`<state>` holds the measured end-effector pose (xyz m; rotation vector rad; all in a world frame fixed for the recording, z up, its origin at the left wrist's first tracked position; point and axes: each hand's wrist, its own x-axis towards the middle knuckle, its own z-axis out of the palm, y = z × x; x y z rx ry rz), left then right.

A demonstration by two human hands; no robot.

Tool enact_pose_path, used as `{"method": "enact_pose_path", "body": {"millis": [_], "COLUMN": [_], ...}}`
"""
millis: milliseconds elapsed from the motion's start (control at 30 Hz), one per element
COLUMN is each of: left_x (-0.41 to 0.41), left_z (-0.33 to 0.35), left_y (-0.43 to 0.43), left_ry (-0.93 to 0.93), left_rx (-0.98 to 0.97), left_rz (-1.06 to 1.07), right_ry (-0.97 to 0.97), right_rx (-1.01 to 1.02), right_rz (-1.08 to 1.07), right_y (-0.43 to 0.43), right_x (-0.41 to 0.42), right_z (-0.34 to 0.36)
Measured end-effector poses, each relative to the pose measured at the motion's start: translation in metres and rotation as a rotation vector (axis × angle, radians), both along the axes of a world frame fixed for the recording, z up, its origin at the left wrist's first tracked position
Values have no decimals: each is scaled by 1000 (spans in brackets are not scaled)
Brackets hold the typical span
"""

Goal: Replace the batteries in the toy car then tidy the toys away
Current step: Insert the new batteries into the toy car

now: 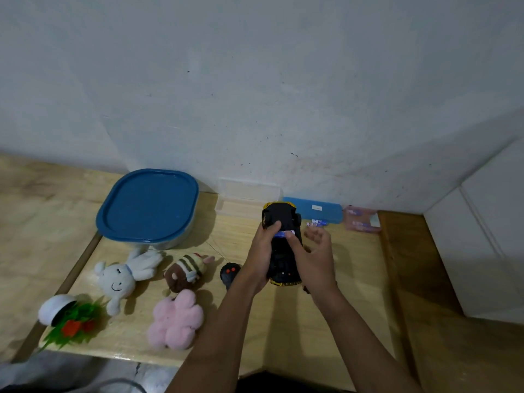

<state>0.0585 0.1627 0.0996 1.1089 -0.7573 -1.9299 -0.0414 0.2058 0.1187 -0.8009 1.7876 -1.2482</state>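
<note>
The black and yellow toy car [283, 260] is held upside down above the wooden table, its black underside facing me. My left hand [262, 252] grips its left side, thumb across the underside. My right hand [313, 255] presses a thumb on a blue-white battery [285, 234] in the car's underside, with the other fingers spread. More batteries [317, 223] lie on the table just beyond the car. A black remote with red buttons [229, 275] lies left of my left wrist.
A container with a blue lid [147, 205] stands at the back left, a clear box [249, 198] and blue lid [314, 212] against the wall, a pink pack [361, 221] to the right. Plush toys lie in front: white bunny [122, 276], brown one [187, 272], pink one [175, 319], potted plant toy [66, 317].
</note>
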Motion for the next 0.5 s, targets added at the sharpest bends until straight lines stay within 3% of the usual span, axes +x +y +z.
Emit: {"method": "enact_pose_path", "body": {"millis": [133, 333, 433, 500], "left_x": [-4, -6, -5, -4], "left_z": [-2, -12, -18, -18], "left_y": [2, -2, -10, -17], "left_ry": [-13, -48, -12, 59], "left_rx": [-25, 11, 100, 221], "left_rz": [-45, -122, -80, -31], "right_ry": [-265, -220, -65, 339], "right_rx": [113, 262, 262, 296], "right_rz": [133, 377, 373, 381], "right_y": [-3, -17, -33, -50], "right_x": [-18, -54, -80, -101], "right_z": [-4, -12, -28, -49]}}
